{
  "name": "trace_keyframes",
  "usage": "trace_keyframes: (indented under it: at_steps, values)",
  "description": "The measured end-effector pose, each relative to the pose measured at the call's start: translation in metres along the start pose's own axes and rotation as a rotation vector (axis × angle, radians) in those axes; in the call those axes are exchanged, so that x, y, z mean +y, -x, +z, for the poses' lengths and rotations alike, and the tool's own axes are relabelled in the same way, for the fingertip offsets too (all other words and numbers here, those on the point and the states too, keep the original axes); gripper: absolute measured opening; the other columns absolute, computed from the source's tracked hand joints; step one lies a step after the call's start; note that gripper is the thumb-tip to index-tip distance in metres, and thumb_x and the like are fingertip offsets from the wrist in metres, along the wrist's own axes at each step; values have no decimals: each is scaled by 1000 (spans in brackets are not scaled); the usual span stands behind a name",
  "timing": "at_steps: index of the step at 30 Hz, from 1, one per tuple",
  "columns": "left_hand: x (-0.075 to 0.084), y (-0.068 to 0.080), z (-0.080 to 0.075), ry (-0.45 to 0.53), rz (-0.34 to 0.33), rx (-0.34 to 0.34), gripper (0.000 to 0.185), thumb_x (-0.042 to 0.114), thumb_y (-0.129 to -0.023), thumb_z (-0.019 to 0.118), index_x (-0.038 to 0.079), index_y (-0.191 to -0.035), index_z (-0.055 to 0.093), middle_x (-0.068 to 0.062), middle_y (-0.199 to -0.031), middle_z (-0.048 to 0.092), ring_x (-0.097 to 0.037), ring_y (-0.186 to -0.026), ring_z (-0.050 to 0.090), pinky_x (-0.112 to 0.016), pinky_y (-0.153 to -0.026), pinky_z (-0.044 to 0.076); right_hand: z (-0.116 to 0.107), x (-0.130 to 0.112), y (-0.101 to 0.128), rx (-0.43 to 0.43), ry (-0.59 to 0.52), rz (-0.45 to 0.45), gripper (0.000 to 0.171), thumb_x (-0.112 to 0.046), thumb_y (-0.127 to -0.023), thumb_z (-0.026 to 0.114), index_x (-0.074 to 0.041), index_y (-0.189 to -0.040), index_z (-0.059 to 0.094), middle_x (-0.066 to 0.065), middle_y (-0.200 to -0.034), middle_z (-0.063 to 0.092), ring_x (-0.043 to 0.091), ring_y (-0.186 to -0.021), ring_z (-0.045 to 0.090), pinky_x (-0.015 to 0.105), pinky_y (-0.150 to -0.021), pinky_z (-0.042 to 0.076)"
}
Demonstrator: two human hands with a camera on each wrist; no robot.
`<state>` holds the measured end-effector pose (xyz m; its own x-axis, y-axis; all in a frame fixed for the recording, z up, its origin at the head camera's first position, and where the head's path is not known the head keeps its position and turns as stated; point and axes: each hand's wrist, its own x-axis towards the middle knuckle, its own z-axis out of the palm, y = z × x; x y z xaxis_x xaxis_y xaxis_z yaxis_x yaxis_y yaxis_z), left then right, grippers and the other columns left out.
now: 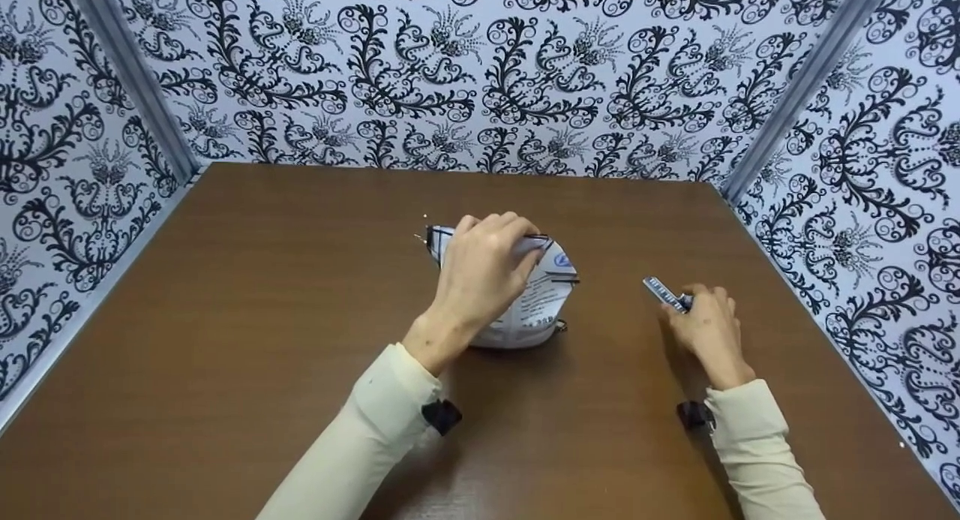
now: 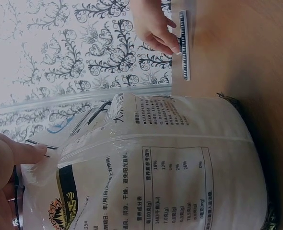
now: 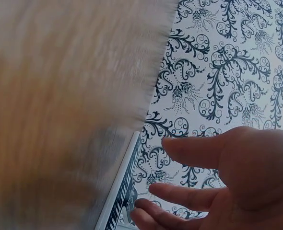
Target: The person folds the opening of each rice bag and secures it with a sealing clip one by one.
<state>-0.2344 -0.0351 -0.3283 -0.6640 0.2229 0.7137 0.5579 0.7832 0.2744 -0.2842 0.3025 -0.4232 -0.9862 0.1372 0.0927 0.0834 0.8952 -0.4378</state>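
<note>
Left hand (image 1: 484, 269) grips the bag (image 1: 536, 310) top, right hand (image 1: 705, 329) pinches the clip (image 1: 666, 293); we should keep the bag's mouth bunched tight.

The left hand (image 1: 484, 269) covers the bag's (image 1: 536, 310) top under its grip; the worktop (image 3: 60, 105) beside the right hand (image 3: 237, 187) is blurred.

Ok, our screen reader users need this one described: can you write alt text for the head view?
A person's left hand grips the top of a white printed bag standing on a brown table, while the right hand holds a slim striped clip beside it. Black and white patterned walls enclose the table.
</note>
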Motion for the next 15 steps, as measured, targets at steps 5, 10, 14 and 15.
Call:
trace_keyframes:
  at_steps: [5,10,14,15]
  values:
    - [0,2,0,-1,0,-2,15,22,-91,80,15,-104,77,3,-99,78,-15,-94,73,-33,-80,49,0,2,0,33,-10,11,54,-26,-98,66,5,-141,55,39,-140,41,55,-129,39,70,-102,39]
    - [1,2,0,1,-7,-15,16,23,-91,79,16,-105,77,3,-101,79,-15,-94,73,-33,-80,49,-3,7,-2,-1,-10,35,57,-26,-100,64,8,-143,50,42,-146,35,58,-133,33,72,-105,34]
    - [1,1,-1,-1,-10,-15,17,24,-91,79,16,-105,77,3,-101,79,-15,-94,73,-33,-81,49,-5,9,-5,-54,4,39,64,-28,-101,61,10,-148,42,44,-144,37,61,-132,35,73,-106,35]
    - [0,1,-2,-1,-10,-13,16,24,-91,79,16,-105,77,3,-101,79,-15,-94,73,-33,-81,49,-6,8,-6,-64,8,38,65,-28,-102,61,10,-149,40,43,-143,38,61,-131,37,73,-106,36]
